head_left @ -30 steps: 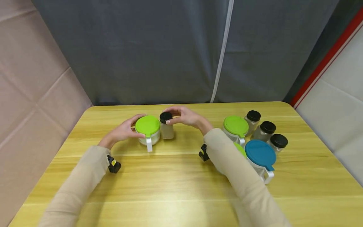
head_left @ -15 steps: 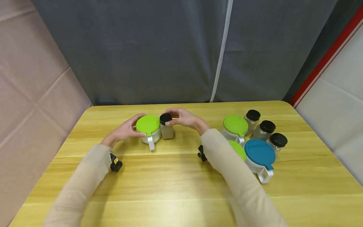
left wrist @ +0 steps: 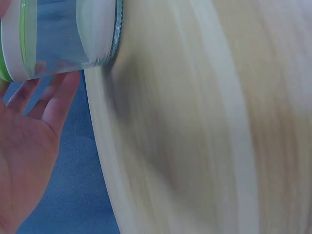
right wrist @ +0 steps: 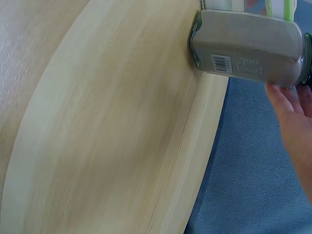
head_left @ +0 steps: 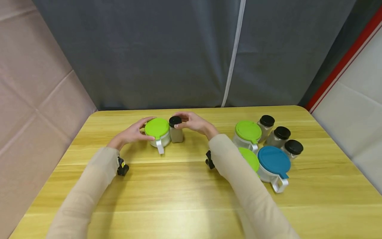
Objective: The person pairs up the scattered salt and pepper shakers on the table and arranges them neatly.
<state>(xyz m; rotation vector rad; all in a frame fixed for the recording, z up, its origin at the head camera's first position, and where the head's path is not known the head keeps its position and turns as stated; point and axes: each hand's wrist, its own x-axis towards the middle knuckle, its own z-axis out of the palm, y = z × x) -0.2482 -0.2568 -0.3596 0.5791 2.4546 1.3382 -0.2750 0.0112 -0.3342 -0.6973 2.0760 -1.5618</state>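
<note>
My left hand (head_left: 133, 133) grips a glass seasoning jar (head_left: 157, 128) with a green lid and a white handle facing the near side. In the left wrist view, fingers reach round the clear glass (left wrist: 58, 39), whose base is at the tabletop. Right beside it stands a squarish spice bottle (head_left: 176, 134) with a black cap. Thumb and fingers of my right hand (head_left: 195, 123) pinch the bottle at its cap. The right wrist view shows greyish-brown contents in the spice bottle (right wrist: 246, 46) and a small barcode near its base.
At the right of the wooden table (head_left: 167, 189) stand a green-lidded jar (head_left: 248, 131), a second green-lidded jar (head_left: 250, 159) partly behind my right sleeve, a blue-lidded jar (head_left: 274, 161) and three black-capped bottles (head_left: 282, 133). A grey curtain (head_left: 164, 56) hangs behind the far edge.
The green-lidded jar in my left hand has shifted slightly right and away, its handle turning a little. The spice bottle in my right hand has moved slightly away too. Both grips stay the same.
</note>
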